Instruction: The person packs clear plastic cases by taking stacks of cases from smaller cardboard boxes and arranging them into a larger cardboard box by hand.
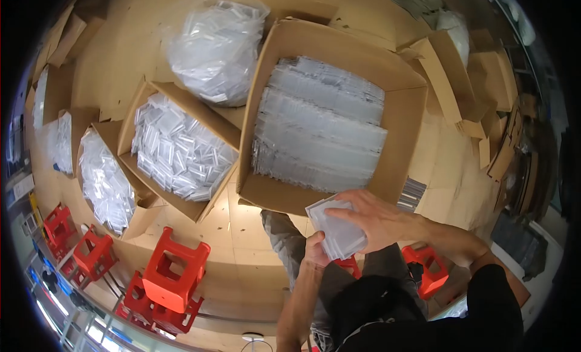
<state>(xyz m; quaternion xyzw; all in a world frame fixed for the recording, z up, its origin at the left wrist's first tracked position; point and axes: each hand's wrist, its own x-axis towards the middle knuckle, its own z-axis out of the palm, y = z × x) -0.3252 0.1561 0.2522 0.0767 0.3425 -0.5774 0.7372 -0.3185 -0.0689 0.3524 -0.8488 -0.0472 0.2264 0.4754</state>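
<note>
A small stack of clear, square plastic pieces [340,238] is held between my two hands, in front of my lap. My left hand [315,250] grips its lower left edge, with the thumb along the side. My right hand [378,217] is wrapped over the top right of the stack, its fingers reaching across the upper face. Just beyond my hands stands a large open cardboard box [339,40]. Inside it, rows of similar clear flat plastic pieces [318,125] stand packed on edge.
Left of the large box, a smaller carton [196,110] holds loose clear pieces [175,149]. Behind it sits a bulging clear plastic bag [218,52]. Red stools [172,270] stand at lower left. Several flat pieces [413,193] lie beside the large box. Open cartons [445,73] stand at right.
</note>
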